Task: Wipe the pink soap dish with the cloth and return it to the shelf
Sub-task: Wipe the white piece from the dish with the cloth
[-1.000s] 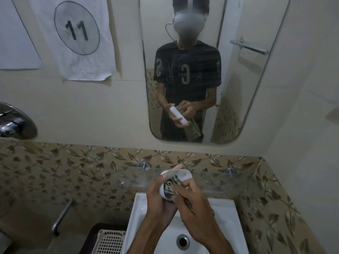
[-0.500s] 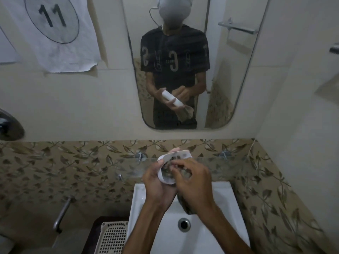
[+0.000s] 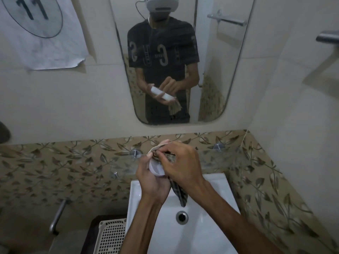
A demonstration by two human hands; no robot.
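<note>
Left hand (image 3: 153, 177): I cup the soap dish (image 3: 156, 166) from below and from the left, palm up, fingers curled round its underside and thumb at its left rim.
Right hand (image 3: 180, 163): my fingers are bent and pinch the cloth (image 3: 178, 193), pressing it into the upper part of the dish.
Soap dish: pale, oval, tilted with its far end raised; I hold it in the air above the back edge of the sink (image 3: 205, 226), just in front of the shelf (image 3: 220, 158). It looks nearly white in this light; I cannot confirm the pink colour.
Cloth: dark checked fabric; one part is bunched under my right fingertips against the dish, the loose tail hangs below my right palm over the basin.
Shelf: clear glass, fixed to the leaf-patterned tile band by round metal mounts (image 3: 219, 146); it runs behind both hands.
Sink: white, rectangular, with a dark round drain (image 3: 182, 217) beneath my forearms.
Mirror (image 3: 211, 79): on the wall above the shelf; it shows a person in a dark printed shirt wearing a headset, holding the dish and cloth at waist height.
Wall sheet (image 3: 39, 33): paper at upper left, marked 11 inside a circle.
Basket (image 3: 111, 237): white perforated plastic, lower left of the sink.
Grab bar (image 3: 58, 217): metal, on the wall left of the basket.
</note>
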